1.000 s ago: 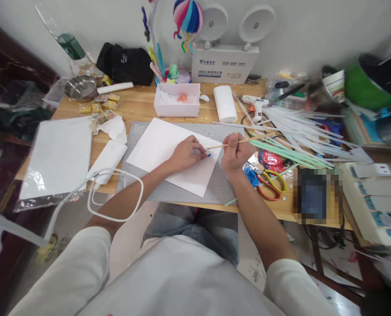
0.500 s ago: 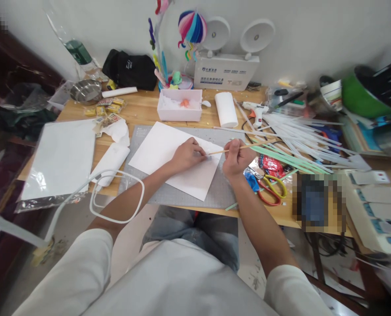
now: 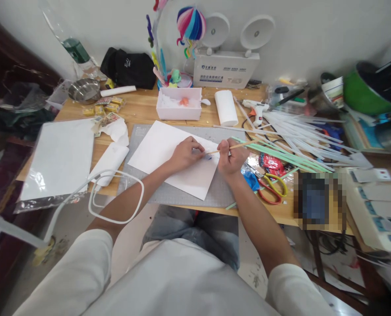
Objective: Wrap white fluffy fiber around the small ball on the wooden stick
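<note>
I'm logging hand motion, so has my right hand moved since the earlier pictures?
Yes: judged against the grey cutting mat, your right hand has moved left, toward your left hand.

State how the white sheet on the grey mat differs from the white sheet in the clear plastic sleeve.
The loose sheet lies on the grey mat; the sleeved sheet juts past the front edge of the table. The loose sheet is bare; the sleeved sheet is in clear plastic. The left hand is over the loose sheet; the sleeved sheet has no hand on it. Both are white.
</note>
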`<state>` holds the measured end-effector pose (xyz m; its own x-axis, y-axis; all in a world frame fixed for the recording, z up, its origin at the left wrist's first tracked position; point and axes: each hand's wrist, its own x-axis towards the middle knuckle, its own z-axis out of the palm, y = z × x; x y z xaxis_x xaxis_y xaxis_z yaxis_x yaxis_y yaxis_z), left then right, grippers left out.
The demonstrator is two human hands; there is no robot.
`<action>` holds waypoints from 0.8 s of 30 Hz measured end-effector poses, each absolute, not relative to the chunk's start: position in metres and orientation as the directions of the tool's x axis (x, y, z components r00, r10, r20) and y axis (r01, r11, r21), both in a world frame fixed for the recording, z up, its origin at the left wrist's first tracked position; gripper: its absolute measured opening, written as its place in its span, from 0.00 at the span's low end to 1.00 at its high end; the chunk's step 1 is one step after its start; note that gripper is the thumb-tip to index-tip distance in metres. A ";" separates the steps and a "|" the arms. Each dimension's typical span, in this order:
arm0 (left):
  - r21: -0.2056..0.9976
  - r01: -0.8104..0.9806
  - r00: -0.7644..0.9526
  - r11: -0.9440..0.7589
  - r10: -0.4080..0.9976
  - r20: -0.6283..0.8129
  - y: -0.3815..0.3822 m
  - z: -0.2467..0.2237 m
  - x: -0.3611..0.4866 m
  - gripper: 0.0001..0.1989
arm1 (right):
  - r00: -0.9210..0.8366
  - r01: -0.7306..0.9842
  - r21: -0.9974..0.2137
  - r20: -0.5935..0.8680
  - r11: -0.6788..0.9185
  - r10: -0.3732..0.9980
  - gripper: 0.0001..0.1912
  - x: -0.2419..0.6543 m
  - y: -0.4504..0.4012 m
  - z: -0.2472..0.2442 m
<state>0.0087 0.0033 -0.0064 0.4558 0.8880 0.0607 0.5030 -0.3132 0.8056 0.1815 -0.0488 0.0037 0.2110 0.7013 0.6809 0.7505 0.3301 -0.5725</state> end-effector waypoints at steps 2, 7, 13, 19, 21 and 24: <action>0.805 0.498 0.463 -0.321 0.884 0.066 0.003 -0.006 0.008 0.05 | 0.200 0.753 -0.564 0.687 0.339 0.698 0.29 0.181 -0.048 0.003; 0.808 0.480 0.479 -0.342 0.874 0.085 0.002 -0.004 0.007 0.05 | 0.160 0.769 -0.548 0.663 0.329 0.731 0.29 0.180 -0.048 0.002; 0.819 0.461 0.484 -0.342 0.870 0.091 0.000 -0.003 0.004 0.06 | 0.145 0.775 -0.532 0.676 0.341 0.723 0.26 0.180 -0.048 0.001; 0.843 0.442 0.470 -0.308 0.880 0.075 -0.001 -0.003 0.004 0.06 | 0.138 0.787 -0.469 0.768 0.401 0.626 0.24 0.180 -0.049 0.002; 0.849 0.438 0.464 -0.296 0.883 0.069 0.000 -0.004 0.004 0.05 | 0.132 0.791 -0.454 0.781 0.410 0.610 0.24 0.180 -0.049 0.003; 0.846 0.444 0.461 -0.296 0.885 0.068 0.002 -0.007 0.004 0.04 | 0.092 0.793 -0.427 0.789 0.435 0.607 0.23 0.179 -0.050 0.003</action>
<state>0.0043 0.0016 -0.0069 0.4614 0.8846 0.0677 0.4440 -0.2963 0.8456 0.1790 -0.0496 0.0033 0.0922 0.6072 0.7892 0.7929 0.4347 -0.4271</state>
